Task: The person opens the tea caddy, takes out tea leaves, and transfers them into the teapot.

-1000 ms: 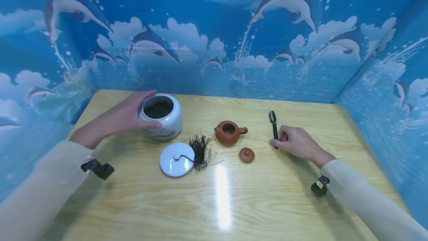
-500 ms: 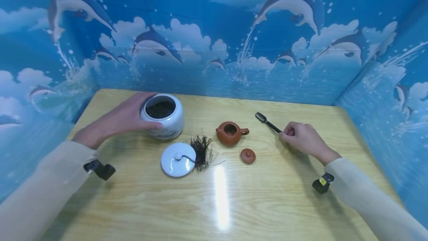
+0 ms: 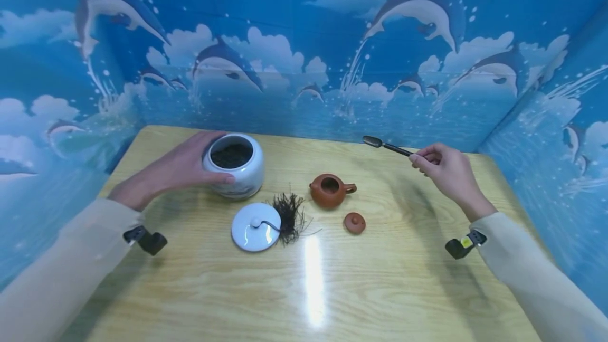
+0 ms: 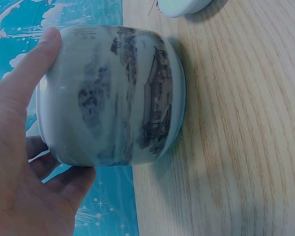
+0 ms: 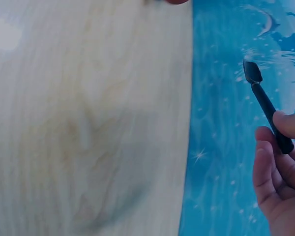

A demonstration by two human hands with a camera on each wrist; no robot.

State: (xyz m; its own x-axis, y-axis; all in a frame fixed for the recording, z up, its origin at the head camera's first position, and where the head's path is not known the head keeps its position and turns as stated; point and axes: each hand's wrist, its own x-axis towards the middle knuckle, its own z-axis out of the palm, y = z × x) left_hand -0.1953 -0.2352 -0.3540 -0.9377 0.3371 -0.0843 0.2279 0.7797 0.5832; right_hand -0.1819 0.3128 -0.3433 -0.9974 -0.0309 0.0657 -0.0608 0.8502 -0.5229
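My left hand [image 3: 197, 160] grips a white porcelain jar [image 3: 239, 178] near its rim, thumb on the near side. Dark loose tea fills part of the jar. A painted landscape runs round its side in the left wrist view, where the jar [image 4: 113, 98] stands on the wood. My right hand [image 3: 448, 170] pinches a small black scoop [image 3: 391, 147] by its handle, raised above the table, with the bowl pointing left. In the right wrist view, the thumb and fingers hold the handle end of the scoop [image 5: 264, 102].
Right of the jar stands a small brown clay teapot [image 3: 328, 192], uncovered, with its lid [image 3: 354, 223] in front. The white jar lid [image 3: 249, 234] lies beside a bunch of dark, thin strands [image 3: 288, 215]. A dolphin-print curtain [image 3: 304, 88] borders the wooden table [image 3: 266, 294].
My right hand has lifted the scoop off the table, and its bowl has swung from pointing away to pointing left. My left hand keeps its grip on the jar.
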